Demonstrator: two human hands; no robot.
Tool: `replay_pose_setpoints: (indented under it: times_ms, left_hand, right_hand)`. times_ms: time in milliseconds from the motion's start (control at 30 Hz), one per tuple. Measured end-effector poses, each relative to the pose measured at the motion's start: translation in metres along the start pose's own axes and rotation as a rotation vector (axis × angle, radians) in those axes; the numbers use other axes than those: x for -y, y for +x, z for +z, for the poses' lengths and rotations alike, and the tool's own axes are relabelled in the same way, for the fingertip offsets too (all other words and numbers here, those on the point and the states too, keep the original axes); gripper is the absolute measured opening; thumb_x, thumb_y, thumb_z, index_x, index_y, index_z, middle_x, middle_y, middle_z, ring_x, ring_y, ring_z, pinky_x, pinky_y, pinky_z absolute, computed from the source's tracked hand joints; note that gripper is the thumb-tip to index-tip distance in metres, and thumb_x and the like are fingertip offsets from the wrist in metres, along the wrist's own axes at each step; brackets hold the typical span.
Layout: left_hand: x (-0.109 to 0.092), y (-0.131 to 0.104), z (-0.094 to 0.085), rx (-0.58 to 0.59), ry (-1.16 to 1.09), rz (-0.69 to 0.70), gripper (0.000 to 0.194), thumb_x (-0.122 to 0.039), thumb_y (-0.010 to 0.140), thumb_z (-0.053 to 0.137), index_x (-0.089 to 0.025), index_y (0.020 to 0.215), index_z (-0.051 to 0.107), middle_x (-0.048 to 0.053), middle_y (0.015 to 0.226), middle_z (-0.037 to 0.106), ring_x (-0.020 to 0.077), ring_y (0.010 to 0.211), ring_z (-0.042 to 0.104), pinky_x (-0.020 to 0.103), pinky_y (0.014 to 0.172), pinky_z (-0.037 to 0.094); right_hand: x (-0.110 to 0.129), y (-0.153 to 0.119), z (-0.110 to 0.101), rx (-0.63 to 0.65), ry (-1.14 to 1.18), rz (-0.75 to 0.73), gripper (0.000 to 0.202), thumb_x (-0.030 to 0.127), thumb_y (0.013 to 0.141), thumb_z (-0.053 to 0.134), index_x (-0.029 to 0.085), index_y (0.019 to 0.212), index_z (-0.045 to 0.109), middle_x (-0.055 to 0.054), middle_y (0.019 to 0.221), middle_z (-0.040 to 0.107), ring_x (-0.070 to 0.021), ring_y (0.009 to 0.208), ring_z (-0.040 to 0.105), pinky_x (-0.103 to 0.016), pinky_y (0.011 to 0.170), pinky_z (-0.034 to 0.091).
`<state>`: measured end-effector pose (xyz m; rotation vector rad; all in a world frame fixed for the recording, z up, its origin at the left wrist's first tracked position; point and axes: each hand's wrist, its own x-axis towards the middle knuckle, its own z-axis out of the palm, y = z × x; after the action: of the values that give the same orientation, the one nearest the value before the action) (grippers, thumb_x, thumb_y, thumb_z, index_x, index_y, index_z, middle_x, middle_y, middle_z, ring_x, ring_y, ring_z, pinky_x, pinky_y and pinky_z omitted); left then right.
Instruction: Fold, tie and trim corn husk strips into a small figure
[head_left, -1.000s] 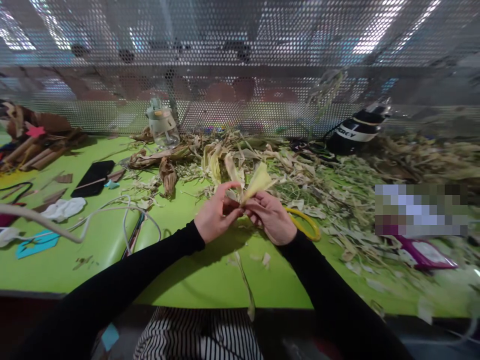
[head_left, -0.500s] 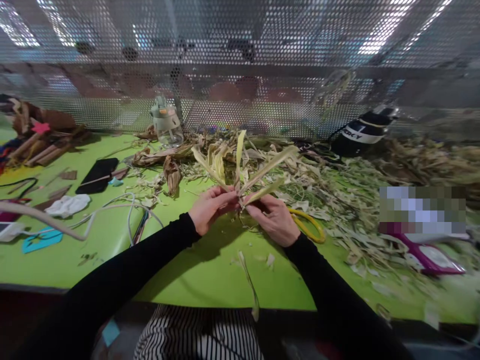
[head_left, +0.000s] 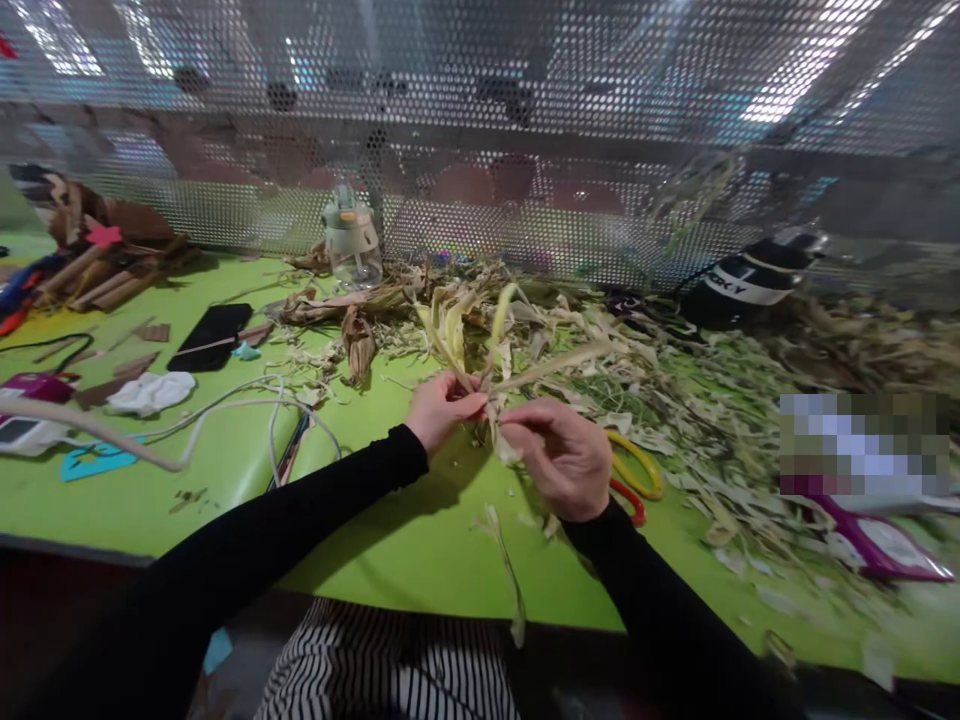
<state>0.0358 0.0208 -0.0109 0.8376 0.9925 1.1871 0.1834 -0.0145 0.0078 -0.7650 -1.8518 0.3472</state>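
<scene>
My left hand (head_left: 441, 412) pinches the gathered base of a bundle of pale yellow-green corn husks (head_left: 555, 366), whose strips fan up and to the right. Beside it, my right hand (head_left: 564, 458) has its thumb and fingertips closed on a short husk strip (head_left: 501, 432) that hangs down below the base. The exact pinch point is partly hidden by the fingers. A loose narrow husk strip (head_left: 507, 575) lies on the green table (head_left: 390, 520) below my hands and pokes over its front edge. Scissors with yellow and red handles (head_left: 639, 468) lie partly behind my right hand.
Shredded husks (head_left: 712, 440) cover the right side and back. A clear bottle (head_left: 352, 240) stands behind, and a black bottle (head_left: 746, 285) leans at right. On the left are a phone (head_left: 211, 336), a white cable (head_left: 247, 392) and crumpled tissue (head_left: 151, 392). Perforated metal (head_left: 465, 110) closes off the back.
My right hand has drawn slightly away from the bundle's base and turned. One strip that pointed up to the right now hangs downward. The red scissor handle has come into sight.
</scene>
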Motion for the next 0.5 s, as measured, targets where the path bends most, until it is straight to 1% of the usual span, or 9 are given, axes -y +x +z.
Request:
replay_pose_setpoints:
  times_ms: [33,100,133,200,267,333,367,433,500]
  left_hand:
    - [0.001,-0.001,0.002,0.012,0.031,0.025,0.017,0.001,0.066,0.065,-0.011,0.075,0.056,-0.005,0.059,0.06,0.0049,0.051,0.054,0.018,0.057,0.046]
    - [0.002,-0.003,0.005,0.018,0.051,0.054,0.019,0.001,0.065,0.065,-0.012,0.076,0.056,-0.005,0.06,0.059,0.0051,0.053,0.054,0.018,0.057,0.045]
    - [0.002,-0.003,0.005,0.013,0.04,0.047,0.017,0.0,0.067,0.064,-0.012,0.076,0.055,-0.005,0.059,0.059,0.0055,0.053,0.054,0.019,0.057,0.046]
    - [0.0,-0.003,0.005,-0.019,-0.004,0.009,0.012,-0.004,0.071,0.061,-0.012,0.075,0.053,-0.005,0.058,0.059,0.0062,0.051,0.055,0.021,0.059,0.047]
    - [-0.001,-0.002,0.004,-0.041,-0.05,-0.023,0.011,-0.007,0.074,0.06,-0.013,0.075,0.051,-0.004,0.058,0.06,0.0069,0.05,0.056,0.024,0.062,0.049]
    - [-0.002,-0.003,0.004,-0.031,-0.088,-0.021,0.01,-0.009,0.075,0.059,-0.013,0.074,0.05,-0.003,0.06,0.061,0.0072,0.052,0.057,0.025,0.065,0.05]
    - [-0.002,-0.004,0.004,-0.021,-0.106,-0.015,0.011,-0.01,0.075,0.06,-0.013,0.073,0.05,-0.002,0.06,0.062,0.0075,0.053,0.058,0.025,0.066,0.05]
    - [0.0,-0.006,0.005,-0.016,-0.137,-0.014,0.012,-0.012,0.072,0.063,-0.013,0.072,0.05,-0.001,0.062,0.063,0.0088,0.058,0.06,0.024,0.066,0.05]
    - [0.002,-0.007,0.006,-0.028,-0.152,-0.008,0.014,-0.012,0.069,0.065,-0.014,0.072,0.051,-0.001,0.063,0.063,0.0104,0.062,0.061,0.024,0.064,0.049]
  right_hand:
    - [0.004,0.001,0.003,0.024,-0.025,-0.038,0.007,0.023,0.082,0.058,0.02,0.081,0.064,-0.002,0.073,0.065,-0.0132,0.06,0.057,-0.027,0.057,0.048]
    - [0.006,0.005,0.006,0.074,-0.114,-0.041,0.008,0.024,0.082,0.059,0.019,0.086,0.064,-0.005,0.084,0.067,-0.0147,0.069,0.06,-0.029,0.063,0.051]
    - [0.005,0.006,0.007,0.107,-0.161,-0.013,0.009,0.026,0.083,0.06,0.018,0.083,0.064,-0.006,0.084,0.067,-0.0154,0.071,0.059,-0.029,0.063,0.051]
    - [0.001,0.006,0.006,0.182,-0.232,0.086,0.018,0.034,0.082,0.061,0.017,0.075,0.062,-0.007,0.082,0.064,-0.0163,0.071,0.058,-0.029,0.059,0.05]
    - [-0.004,0.004,0.005,0.211,-0.273,0.198,0.021,0.037,0.079,0.064,0.017,0.074,0.059,-0.006,0.08,0.062,-0.015,0.066,0.056,-0.027,0.054,0.048]
    - [-0.006,0.0,0.005,0.187,-0.288,0.283,0.016,0.032,0.08,0.063,0.017,0.078,0.058,-0.005,0.078,0.062,-0.013,0.059,0.055,-0.025,0.051,0.046]
    - [-0.006,-0.002,0.006,0.198,-0.276,0.302,0.012,0.028,0.082,0.06,0.017,0.081,0.058,-0.004,0.076,0.062,-0.0125,0.058,0.055,-0.025,0.051,0.045]
    - [-0.005,-0.004,0.01,0.265,-0.249,0.299,0.006,0.022,0.084,0.055,0.018,0.081,0.059,-0.003,0.073,0.063,-0.0125,0.058,0.055,-0.024,0.052,0.045]
    - [-0.004,-0.006,0.014,0.331,-0.256,0.272,0.006,0.017,0.082,0.054,0.017,0.079,0.059,-0.002,0.071,0.063,-0.0125,0.057,0.055,-0.024,0.053,0.044]
